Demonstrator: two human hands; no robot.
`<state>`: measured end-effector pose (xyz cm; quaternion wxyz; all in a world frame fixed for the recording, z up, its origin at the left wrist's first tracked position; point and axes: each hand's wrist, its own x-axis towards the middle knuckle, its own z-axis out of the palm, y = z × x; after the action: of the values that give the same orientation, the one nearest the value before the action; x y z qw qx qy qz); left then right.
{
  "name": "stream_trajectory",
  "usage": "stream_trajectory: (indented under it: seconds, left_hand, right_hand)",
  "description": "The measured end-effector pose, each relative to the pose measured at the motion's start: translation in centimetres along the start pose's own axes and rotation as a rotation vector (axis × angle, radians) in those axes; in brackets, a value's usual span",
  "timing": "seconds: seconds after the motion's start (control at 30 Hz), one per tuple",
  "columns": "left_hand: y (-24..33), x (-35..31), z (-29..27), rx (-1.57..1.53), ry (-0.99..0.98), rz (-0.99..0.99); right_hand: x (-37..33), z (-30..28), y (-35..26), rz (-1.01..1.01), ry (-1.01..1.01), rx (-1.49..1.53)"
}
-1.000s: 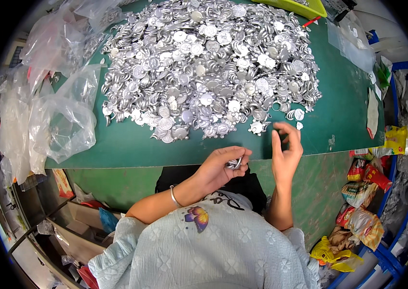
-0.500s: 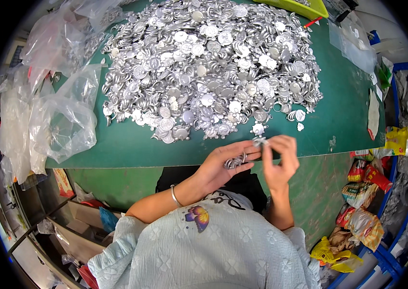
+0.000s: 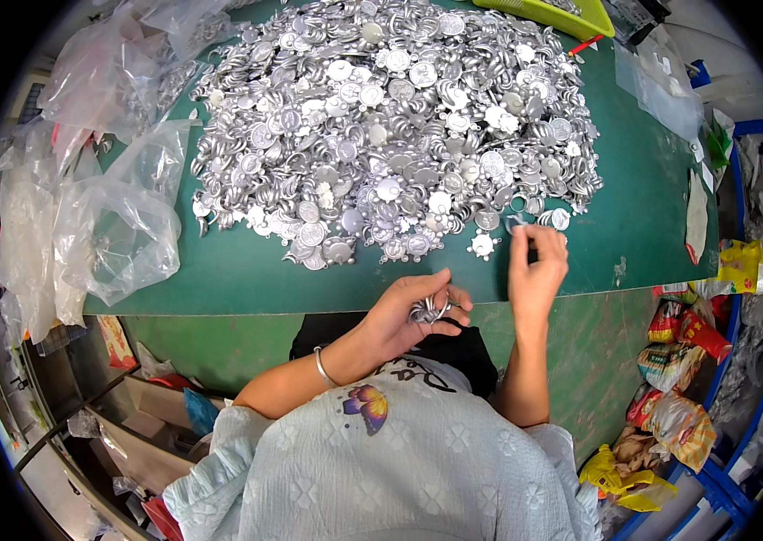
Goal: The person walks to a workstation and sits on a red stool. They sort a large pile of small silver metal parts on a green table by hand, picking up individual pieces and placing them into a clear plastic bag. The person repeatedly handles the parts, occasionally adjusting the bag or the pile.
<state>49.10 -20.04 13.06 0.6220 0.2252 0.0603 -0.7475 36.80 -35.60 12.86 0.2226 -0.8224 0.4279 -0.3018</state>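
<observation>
My left hand (image 3: 408,313), palm up over the table's front edge, curls its fingers around several silver rings (image 3: 428,310). Its thumb stands away from them. Further right, my right hand (image 3: 539,270) reaches to the front edge of a big heap of silver metal pieces (image 3: 399,126), mostly rings and round coin-like discs. Thumb and forefinger pinch a small silver piece (image 3: 514,220), blurred and partly hidden. One scalloped silver disc (image 3: 482,244) lies alone on the green table between my hands and the heap. A round disc (image 3: 560,218) lies just beyond my right fingers.
Clear plastic bags (image 3: 120,225) are bunched over the table's left side. A yellow-green basket (image 3: 571,16) stands at the far right, near a red pen-like stick (image 3: 585,45). Blue shelving (image 3: 742,361) and colourful packets (image 3: 670,361) line the right side.
My right hand has moved away from my left, forward and right to the heap's edge, with a silver piece in its fingertips. My left fingers have curled further around the rings.
</observation>
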Motion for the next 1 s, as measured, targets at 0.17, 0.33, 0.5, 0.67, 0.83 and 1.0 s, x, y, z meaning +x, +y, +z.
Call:
stream_trajectory:
  seconds: [0.17,0.33,0.5,0.67,0.83,1.0]
  left_hand:
    - [0.1,-0.1,1.3,0.098,0.141,0.008]
    - [-0.6,0.1,0.3,0.073,0.082,0.025]
    - [-0.3,-0.1,1.1,0.097,0.125,0.023]
    - [-0.6,0.0,0.4,0.083,0.096,0.010]
    - [-0.5,0.1,-0.1,-0.002,0.058,-0.016]
    - [-0.4,-0.1,1.4,0.018,0.152,0.065]
  right_hand:
    - [0.0,-1.6,1.7,0.122,-0.062,0.218]
    - [-0.5,-2.3,0.4,0.222,-0.202,0.470]
    - [-1.0,-1.8,0.0,0.191,-0.185,0.575]
    - [-1.3,-1.8,-0.6,0.177,-0.197,0.582]
    - [-1.1,-2.4,1.6,0.229,-0.006,0.479]
    - [0.2,-4.1,2.7,0.264,0.074,0.426]
